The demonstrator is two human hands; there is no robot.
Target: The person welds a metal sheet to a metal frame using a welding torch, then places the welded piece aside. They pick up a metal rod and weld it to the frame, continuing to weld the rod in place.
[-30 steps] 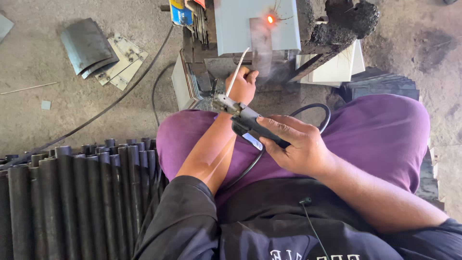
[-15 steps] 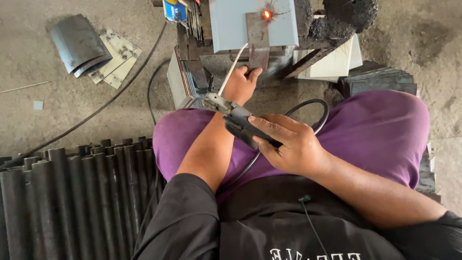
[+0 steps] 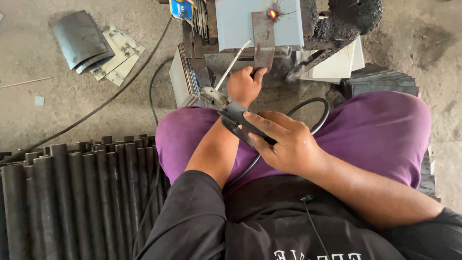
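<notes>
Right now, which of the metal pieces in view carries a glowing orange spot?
The narrow upright steel strip against the pale blue-grey plate; the flat plates lying on the floor show none.

I count two bare hands: my right hand [image 3: 284, 144] closed around one black-handled welding electrode holder [image 3: 236, 115], my left hand [image 3: 245, 85] just ahead of it. One thin grey welding rod [image 3: 232, 65] sticks out of the holder, and one black rubber cable [image 3: 308, 108] loops behind it. Beyond the holder I see one glowing orange weld spot [image 3: 273, 13] on one narrow rusty steel strip [image 3: 263, 38]. Left of the holder lie about a dozen and a half dark steel tubes [image 3: 86, 192], too tightly packed to count exactly; farther left, one curved dark metal sheet [image 3: 79, 38].
</notes>
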